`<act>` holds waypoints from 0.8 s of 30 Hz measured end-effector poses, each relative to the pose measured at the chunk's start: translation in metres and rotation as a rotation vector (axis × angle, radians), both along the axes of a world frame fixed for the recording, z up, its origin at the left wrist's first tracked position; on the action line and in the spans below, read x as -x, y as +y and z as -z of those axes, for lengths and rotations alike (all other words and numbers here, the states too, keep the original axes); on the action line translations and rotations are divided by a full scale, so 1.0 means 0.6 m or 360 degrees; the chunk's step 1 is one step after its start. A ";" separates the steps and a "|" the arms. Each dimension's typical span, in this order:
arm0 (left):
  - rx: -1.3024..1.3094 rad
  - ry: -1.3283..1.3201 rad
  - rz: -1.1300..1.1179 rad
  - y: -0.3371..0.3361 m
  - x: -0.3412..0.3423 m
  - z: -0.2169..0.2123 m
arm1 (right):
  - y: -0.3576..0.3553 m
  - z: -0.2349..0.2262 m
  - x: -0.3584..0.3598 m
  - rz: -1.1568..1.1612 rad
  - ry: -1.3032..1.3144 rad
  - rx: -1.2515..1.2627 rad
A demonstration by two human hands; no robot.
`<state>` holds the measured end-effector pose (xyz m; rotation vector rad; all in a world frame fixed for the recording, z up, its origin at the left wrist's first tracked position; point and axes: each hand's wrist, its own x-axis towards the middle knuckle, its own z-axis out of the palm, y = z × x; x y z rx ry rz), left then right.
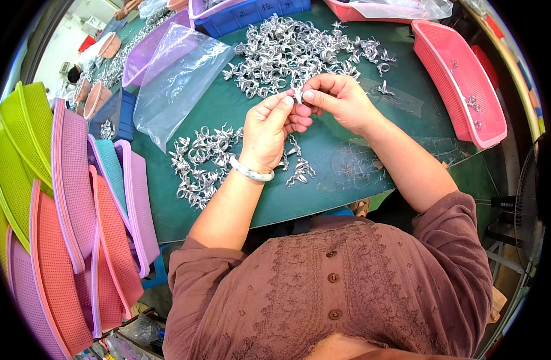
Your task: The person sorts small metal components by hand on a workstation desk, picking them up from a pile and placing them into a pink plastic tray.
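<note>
Between my two hands is a small silver metal ring-like casting (297, 95), its lower part hidden by fingers. My left hand (270, 123) pinches it between thumb and fingers. My right hand (338, 101) is closed on its other side, thumb and forefinger together at the piece. Just beyond them lies a large heap of similar silver castings (287, 51). A smaller group of castings (200, 159) lies to the left of my left wrist, and a few more castings (299, 172) lie just right of that wrist.
A pink basket (488, 129) with a few castings stands at the right. A clear plastic bag (179, 84) lies at the back left, by a purple basket (134, 63) and a blue bin (257, 19). Stacked colored baskets (68, 180) crowd the left side. A black fan (527, 204) stands at far right.
</note>
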<state>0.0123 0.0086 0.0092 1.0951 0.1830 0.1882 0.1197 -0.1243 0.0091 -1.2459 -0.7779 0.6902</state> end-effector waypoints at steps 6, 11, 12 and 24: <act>0.0022 0.0002 -0.0005 0.002 -0.001 0.004 | 0.000 -0.001 0.001 -0.0012 0.0013 -0.0033; 0.0032 -0.0039 -0.0049 -0.002 -0.003 0.002 | 0.004 0.015 -0.005 -0.0019 -0.0101 -0.0177; 0.0044 -0.0060 -0.0050 -0.002 -0.003 0.003 | 0.005 0.014 -0.004 -0.0018 -0.0093 -0.0224; 0.0018 -0.0237 -0.0032 -0.004 -0.007 0.008 | 0.004 0.010 -0.004 0.0159 -0.0472 -0.0275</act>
